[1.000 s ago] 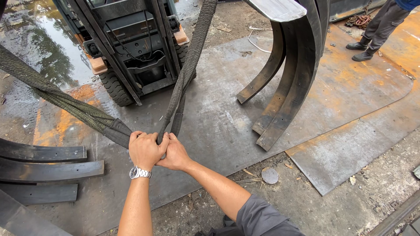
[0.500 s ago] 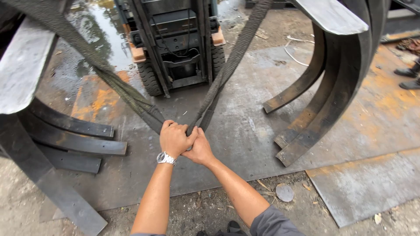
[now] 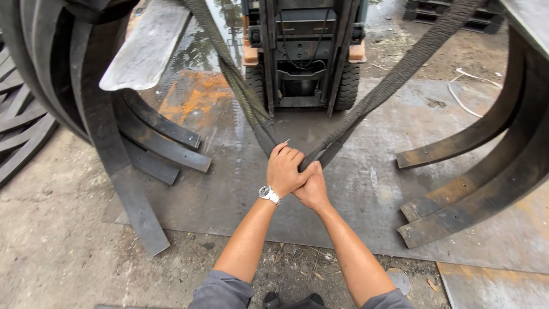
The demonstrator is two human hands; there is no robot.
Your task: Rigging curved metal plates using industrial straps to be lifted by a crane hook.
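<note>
- The left hand [image 3: 284, 170] is wrapped over the low point of a grey lifting sling [image 3: 269, 133], fingers [image 3: 294, 155] curled tight around the webbing; a silver wristwatch [image 3: 269, 194] sits on that wrist.
- The right hand [image 3: 312, 187] is pressed against the left from below and to the right; its fingers are mostly hidden behind the left hand, but it looks closed on the same sling.
- The sling hangs in a V: one leg climbs up and left past the forklift, the other climbs up and right out of the frame. Its lowest point, in the hands, is above the steel floor plate [image 3: 366, 189], not lying on it.
- A forklift [image 3: 303, 51] stands straight ahead on the wet plate, just behind the sling.
- To the left, a bundle of curved steel strips [image 3: 86, 86] arches overhead, with more strip ends [image 3: 166, 143] resting on the plate's edge.
- To the right, another set of curved steel bars [image 3: 486, 171] stands with its ends on the plate.
- Nearer the person, the ground [image 3: 57, 229] is bare dirt with scattered scraps.
</note>
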